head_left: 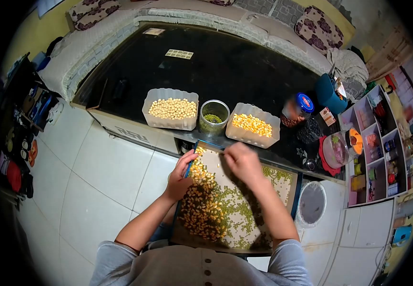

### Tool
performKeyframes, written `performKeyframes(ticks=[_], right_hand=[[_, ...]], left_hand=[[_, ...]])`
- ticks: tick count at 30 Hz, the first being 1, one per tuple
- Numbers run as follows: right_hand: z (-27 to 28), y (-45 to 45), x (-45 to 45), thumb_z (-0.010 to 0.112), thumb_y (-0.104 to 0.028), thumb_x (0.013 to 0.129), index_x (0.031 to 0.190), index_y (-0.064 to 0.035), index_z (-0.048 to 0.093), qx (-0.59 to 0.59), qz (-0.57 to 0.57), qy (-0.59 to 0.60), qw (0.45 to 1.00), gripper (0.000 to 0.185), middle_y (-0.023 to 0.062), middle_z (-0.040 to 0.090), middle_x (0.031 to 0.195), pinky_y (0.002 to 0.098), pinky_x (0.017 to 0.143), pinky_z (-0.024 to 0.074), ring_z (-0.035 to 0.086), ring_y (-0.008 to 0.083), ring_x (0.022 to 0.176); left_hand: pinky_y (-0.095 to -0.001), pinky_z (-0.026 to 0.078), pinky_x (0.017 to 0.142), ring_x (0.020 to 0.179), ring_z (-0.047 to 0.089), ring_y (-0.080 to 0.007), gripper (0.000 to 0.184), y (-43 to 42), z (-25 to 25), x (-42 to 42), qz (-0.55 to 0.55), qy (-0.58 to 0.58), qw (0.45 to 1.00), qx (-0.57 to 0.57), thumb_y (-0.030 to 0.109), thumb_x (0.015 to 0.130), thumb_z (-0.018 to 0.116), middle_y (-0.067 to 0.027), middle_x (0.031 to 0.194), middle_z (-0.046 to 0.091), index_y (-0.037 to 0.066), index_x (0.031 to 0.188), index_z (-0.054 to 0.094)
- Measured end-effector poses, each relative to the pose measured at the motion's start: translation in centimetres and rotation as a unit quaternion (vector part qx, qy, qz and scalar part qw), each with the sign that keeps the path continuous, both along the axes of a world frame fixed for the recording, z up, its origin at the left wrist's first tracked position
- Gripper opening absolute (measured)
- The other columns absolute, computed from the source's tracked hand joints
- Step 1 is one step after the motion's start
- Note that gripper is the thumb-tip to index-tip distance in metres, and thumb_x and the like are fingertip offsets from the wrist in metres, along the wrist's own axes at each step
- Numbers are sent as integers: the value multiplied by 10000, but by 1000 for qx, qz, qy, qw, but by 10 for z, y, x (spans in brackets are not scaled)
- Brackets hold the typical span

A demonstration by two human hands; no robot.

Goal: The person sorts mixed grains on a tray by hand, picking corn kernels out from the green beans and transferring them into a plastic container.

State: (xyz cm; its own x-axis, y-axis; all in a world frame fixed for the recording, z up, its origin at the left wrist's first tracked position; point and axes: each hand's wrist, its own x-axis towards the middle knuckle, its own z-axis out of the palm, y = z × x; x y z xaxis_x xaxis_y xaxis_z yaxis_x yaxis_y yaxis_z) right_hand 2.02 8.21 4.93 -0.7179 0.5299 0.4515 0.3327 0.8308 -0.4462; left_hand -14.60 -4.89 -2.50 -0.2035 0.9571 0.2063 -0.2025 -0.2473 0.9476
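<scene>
A shallow tray with a blue rim point(298, 193) holds yellow corn kernels point(200, 209), mostly on its left side, and small green beans point(244, 212) in the middle and right. My left hand point(180, 176) holds the tray's left edge near the far corner, fingers wrapped over it. Above the far part of the tray is my right hand point(242, 161), its fingers curled together; anything between them is hidden. Beyond the tray stand a plastic box of pale round beans point(173, 108), a clear jar with green beans point(213, 119) and a plastic box of corn point(252, 125).
On the black table point(135, 62) are a jar with a blue lid point(304, 102), a teal container point(330, 93) and a clear jar with an orange lid point(355, 141). A bin point(311, 205) stands right of the tray, near shelves point(374, 143). A sofa point(92, 33) borders the table.
</scene>
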Motion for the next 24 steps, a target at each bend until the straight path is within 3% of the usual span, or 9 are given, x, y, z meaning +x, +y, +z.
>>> performKeyframes(ticks=[2, 7, 11, 14, 18, 21, 24], right_hand=[[-24, -12, -1, 580, -65, 749, 776, 3, 579, -62, -22, -73, 995, 73, 167, 579, 760, 386, 653, 503, 593, 320, 711], [-58, -13, -5, 591, -66, 718, 797, -17, 592, -80, -32, -124, 989, 92, 157, 585, 796, 386, 684, 480, 579, 340, 737], [-54, -13, -5, 569, -39, 695, 768, -20, 578, -62, -24, -174, 983, 77, 160, 576, 779, 390, 673, 477, 577, 338, 726], [-33, -11, -2, 563, -21, 678, 741, -24, 563, -72, -7, -138, 988, 63, 154, 564, 750, 385, 656, 478, 575, 327, 703], [20, 14, 3, 557, 16, 693, 756, -12, 567, 37, -58, 14, 998, 69, 146, 560, 744, 385, 644, 485, 573, 319, 692], [20, 46, 7, 597, -12, 696, 806, -21, 581, 62, -128, 4, 990, 112, 140, 557, 796, 365, 693, 477, 576, 298, 768], [10, 36, 5, 586, -13, 714, 816, -42, 590, 57, -77, 49, 994, 107, 146, 560, 818, 375, 709, 477, 577, 291, 793]], left_hand=[[-309, 221, 1053, 1296, 264, -217, 692, 1, -1, 1, -1, -3, 1000, 4, -157, 611, 367, -140, 1385, 233, 5, 1284, 372], [-314, 226, 1051, 1296, 265, -221, 685, 1, -2, 2, 4, 5, 1000, -5, -147, 620, 373, -143, 1388, 231, 6, 1288, 366], [-313, 220, 1055, 1305, 253, -223, 696, 0, -1, 2, -1, -12, 1000, -19, -136, 617, 375, -140, 1402, 226, 5, 1298, 349], [-310, 217, 1058, 1309, 249, -219, 704, 0, 0, 4, -1, -51, 998, -36, -126, 613, 375, -134, 1403, 240, -2, 1305, 330], [-309, 212, 1065, 1314, 245, -210, 712, 0, 7, 6, -9, -83, 995, -60, -121, 610, 367, -130, 1398, 261, -13, 1311, 308], [-313, 205, 1069, 1320, 234, -215, 711, 1, 5, 6, -18, -95, 993, -69, -126, 613, 366, -130, 1405, 251, -8, 1312, 308], [-316, 205, 1070, 1314, 247, -225, 717, 2, -3, 6, -7, -71, 996, -56, -124, 616, 368, -126, 1407, 252, 8, 1318, 306]])
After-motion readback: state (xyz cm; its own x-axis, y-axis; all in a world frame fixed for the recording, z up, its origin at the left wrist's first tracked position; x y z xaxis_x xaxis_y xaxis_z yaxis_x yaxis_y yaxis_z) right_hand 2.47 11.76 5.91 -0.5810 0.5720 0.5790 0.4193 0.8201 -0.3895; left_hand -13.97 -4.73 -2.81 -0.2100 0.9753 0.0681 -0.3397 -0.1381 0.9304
